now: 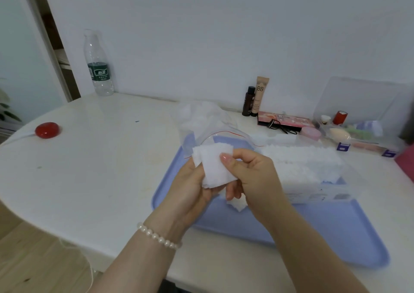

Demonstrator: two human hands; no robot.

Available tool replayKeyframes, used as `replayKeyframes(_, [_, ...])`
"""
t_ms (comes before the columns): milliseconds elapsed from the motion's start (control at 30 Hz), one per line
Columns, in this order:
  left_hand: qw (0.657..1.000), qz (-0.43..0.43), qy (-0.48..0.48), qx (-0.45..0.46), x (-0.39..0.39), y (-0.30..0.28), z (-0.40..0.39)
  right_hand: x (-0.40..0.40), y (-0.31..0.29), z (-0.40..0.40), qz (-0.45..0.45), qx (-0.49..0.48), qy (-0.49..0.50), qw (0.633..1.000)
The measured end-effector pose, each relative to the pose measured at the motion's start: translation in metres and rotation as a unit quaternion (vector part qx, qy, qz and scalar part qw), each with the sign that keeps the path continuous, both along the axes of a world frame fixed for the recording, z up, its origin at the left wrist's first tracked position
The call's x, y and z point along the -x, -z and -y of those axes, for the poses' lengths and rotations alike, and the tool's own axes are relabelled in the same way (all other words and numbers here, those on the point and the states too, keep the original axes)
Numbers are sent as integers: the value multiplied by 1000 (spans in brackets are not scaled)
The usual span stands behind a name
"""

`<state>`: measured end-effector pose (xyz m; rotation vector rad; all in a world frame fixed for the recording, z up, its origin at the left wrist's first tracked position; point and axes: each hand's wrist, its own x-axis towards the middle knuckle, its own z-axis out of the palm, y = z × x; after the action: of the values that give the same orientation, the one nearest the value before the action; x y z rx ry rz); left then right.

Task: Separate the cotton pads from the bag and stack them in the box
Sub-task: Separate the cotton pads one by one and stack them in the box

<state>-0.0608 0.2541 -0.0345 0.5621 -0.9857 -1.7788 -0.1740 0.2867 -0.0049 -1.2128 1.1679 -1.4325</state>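
2 hands (192, 180) (253, 174) pinching white, fuzzy-edged square cotton pads (215, 167), both grips closed on them

One tray (313, 236); one bag (201, 122); two hands (left (190, 185), right (253, 176)).

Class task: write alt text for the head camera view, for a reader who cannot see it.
Two hands, left hand and right hand, hold a small stack of white cotton pads above a blue tray. A clear box of pads sits on the tray; an open plastic bag lies behind.
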Motion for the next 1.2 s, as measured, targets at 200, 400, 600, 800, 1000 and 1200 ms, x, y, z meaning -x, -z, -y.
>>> replayKeyframes(200, [994, -71, 54, -70, 0, -2, -3, -3, 1, 0, -32, 15, 49, 998])
replayKeyframes(400, [986, -92, 52, -131, 1, -1, -1, -4, 0, -1, -45, 22, 59, 997])
replayKeyframes(600, [998, -16, 32, -51, 0, 2, -3, -3, 6, 1, -93, 33, 80, 992])
replayKeyframes(800, [994, -86, -41, -50, -14, -4, 5, 26, 1, 3, -308, 136, 250, 908])
replayKeyframes(1000, [995, -58, -56, -63, -18, -6, 1, 35, -9, 3, -674, 16, 112, 730])
replayKeyframes(1200, [983, -117, -84, -110, -22, -5, 5, 12, 7, 9, -698, 7, 113, 707])
